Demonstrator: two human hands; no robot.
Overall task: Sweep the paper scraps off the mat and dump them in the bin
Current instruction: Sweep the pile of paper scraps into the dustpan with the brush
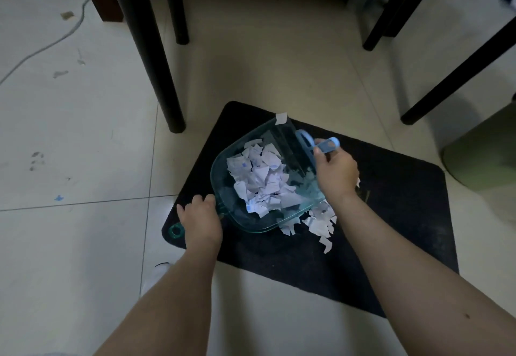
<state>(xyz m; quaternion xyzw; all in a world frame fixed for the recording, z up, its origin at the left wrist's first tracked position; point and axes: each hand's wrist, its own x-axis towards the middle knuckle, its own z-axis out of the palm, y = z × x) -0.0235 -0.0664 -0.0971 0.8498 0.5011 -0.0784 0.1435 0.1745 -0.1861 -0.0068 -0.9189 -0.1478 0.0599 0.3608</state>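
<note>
A black mat lies on the tiled floor. On it rests a clear teal dustpan, tilted, with several white paper scraps inside. My left hand grips the dustpan's handle at the mat's left edge. My right hand holds a small brush with a light blue handle against the pan's open mouth. More loose paper scraps lie on the mat just below the pan's lip. One scrap sits on the pan's far corner. A green bin stands at the right edge.
Black furniture legs stand just beyond the mat's far left, and others at the upper right. A grey cable runs across the floor at the left. Small bits of debris dot the tiles.
</note>
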